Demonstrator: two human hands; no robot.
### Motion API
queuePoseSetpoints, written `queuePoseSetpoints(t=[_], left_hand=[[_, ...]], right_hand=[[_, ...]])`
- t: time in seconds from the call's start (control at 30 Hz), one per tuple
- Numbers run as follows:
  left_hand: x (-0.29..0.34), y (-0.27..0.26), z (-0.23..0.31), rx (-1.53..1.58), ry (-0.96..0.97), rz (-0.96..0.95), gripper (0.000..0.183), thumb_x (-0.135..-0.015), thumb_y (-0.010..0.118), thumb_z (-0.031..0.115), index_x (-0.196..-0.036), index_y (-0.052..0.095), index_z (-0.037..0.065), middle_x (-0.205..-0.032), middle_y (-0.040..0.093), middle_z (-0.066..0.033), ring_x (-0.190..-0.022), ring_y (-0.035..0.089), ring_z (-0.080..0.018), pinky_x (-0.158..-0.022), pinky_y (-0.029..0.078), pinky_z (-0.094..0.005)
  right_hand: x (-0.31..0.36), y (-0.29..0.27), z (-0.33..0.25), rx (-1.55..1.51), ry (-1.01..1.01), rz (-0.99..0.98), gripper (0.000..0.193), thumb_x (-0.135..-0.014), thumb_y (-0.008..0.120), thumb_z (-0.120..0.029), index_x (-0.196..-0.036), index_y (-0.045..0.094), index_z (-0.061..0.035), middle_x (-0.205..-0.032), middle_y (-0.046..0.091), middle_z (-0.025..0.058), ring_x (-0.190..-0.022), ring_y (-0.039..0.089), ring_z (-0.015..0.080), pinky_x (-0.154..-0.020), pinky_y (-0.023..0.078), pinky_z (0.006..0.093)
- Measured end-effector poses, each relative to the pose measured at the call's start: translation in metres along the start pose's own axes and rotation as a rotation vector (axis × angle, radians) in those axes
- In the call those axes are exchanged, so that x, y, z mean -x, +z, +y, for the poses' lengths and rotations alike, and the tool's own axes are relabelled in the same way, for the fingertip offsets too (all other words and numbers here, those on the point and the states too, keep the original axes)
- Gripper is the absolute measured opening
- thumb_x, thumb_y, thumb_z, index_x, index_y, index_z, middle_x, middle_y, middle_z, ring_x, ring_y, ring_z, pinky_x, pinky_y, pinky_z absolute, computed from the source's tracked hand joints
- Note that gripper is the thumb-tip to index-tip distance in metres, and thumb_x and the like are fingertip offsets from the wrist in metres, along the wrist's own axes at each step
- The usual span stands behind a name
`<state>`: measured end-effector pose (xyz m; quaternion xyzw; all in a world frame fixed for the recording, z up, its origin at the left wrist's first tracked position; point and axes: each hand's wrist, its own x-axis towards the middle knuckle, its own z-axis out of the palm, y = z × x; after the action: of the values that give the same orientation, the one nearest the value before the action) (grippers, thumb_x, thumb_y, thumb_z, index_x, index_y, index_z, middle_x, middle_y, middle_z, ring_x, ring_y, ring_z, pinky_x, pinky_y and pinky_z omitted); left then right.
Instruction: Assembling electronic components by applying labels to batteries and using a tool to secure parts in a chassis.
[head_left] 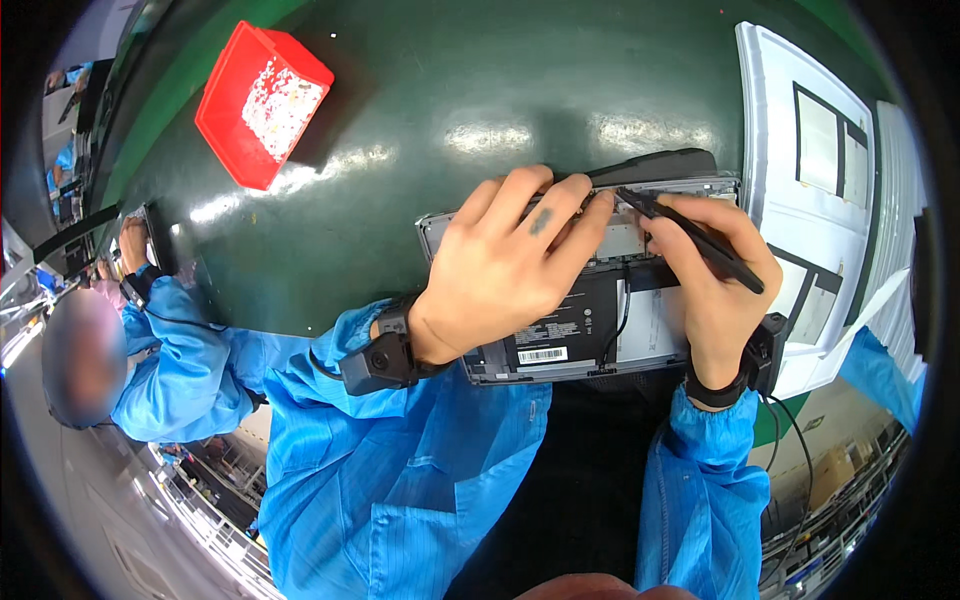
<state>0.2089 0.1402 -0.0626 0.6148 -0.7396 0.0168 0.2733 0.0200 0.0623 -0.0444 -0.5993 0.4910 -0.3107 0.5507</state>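
In front of me lies an opened laptop chassis (650,340), its inner parts bare. A black battery (560,330) with a white label fills part of its near side. My left hand (505,255) rests over the chassis, fingers apart and bent toward the far edge; their tips are partly hidden. My right hand (720,270) is closed round a slim black pointed tool (705,240), whose exact kind I cannot make out. The tool's tip reaches the far edge of the chassis, close to my left fingertips. A dark, flat black piece (660,165) lies just behind the chassis.
A red bin (225,125) with small white bits stands far left on the green table (400,90). White trays (760,120) with dark-framed panels lie along the right. At the left a co-worker in a blue sleeve (180,370) works at the same table. Cables hang beside my right wrist.
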Motion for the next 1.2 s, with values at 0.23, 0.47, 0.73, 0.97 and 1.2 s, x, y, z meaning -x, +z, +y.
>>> queuePoseSetpoints(t=[0.23, 0.47, 0.73, 0.97, 1.2], left_hand=[[0.007, 0.001, -0.007, 0.032, 0.04, 0.03, 0.039, -0.065, 0.069, -0.002, -0.103, 0.074, 0.003, -0.108, 0.068, -0.0083, -0.087, 0.064, -0.0256, -0.068, 0.057, -0.0344], [0.011, 0.001, -0.006, 0.076, 0.029, 0.045, 0.042, -0.058, 0.07, -0.001, -0.1, 0.074, -0.001, -0.112, 0.07, -0.0106, -0.088, 0.065, -0.0262, -0.069, 0.057, -0.0336], [0.013, -0.003, -0.003, 0.029, 0.039, 0.007, 0.043, -0.06, 0.07, 0.0, -0.103, 0.074, -0.001, -0.115, 0.07, -0.0104, -0.09, 0.065, -0.0256, -0.07, 0.056, -0.0336], [0.03, -0.034, -0.013, 0.118, -0.242, 0.11, 0.031, -0.08, 0.063, -0.006, -0.109, 0.072, -0.003, -0.123, 0.067, -0.0222, -0.118, 0.064, -0.0386, -0.103, 0.048, -0.0462], [0.111, -0.05, 0.012, 0.172, -0.699, 0.087, 0.027, -0.096, 0.056, 0.011, -0.107, 0.072, -0.008, -0.144, 0.053, -0.0273, -0.142, 0.042, -0.0436, -0.118, 0.029, -0.0499]], right_hand=[[-0.006, -0.003, 0.003, 0.083, -0.292, -0.12, 0.027, -0.074, 0.083, 0.005, -0.101, 0.075, 0.0041, -0.105, 0.074, 0.015, -0.091, 0.072, 0.02, -0.08, 0.057, 0.028], [-0.006, 0.003, 0.001, 0.233, -0.393, -0.132, 0.025, -0.074, 0.083, 0.002, -0.098, 0.077, 0.0015, -0.098, 0.076, 0.0167, -0.09, 0.075, 0.0256, -0.08, 0.059, 0.0315], [-0.003, 0.005, 0.0, 0.278, -0.43, -0.125, 0.022, -0.075, 0.083, 0.002, -0.096, 0.076, 0.0013, -0.096, 0.076, 0.0158, -0.087, 0.075, 0.0242, -0.077, 0.058, 0.0295], [-0.003, -0.005, -0.001, 0.218, -0.462, -0.017, 0.02, -0.075, 0.081, 0.005, -0.094, 0.074, 0.0031, -0.089, 0.074, 0.0164, -0.079, 0.073, 0.0226, -0.071, 0.056, 0.0291], [-0.009, -0.085, 0.008, -0.02, -0.272, 0.214, 0.018, -0.081, 0.077, 0.006, -0.098, 0.073, 0.0029, -0.095, 0.073, 0.012, -0.091, 0.071, 0.0211, -0.086, 0.055, 0.0323]])
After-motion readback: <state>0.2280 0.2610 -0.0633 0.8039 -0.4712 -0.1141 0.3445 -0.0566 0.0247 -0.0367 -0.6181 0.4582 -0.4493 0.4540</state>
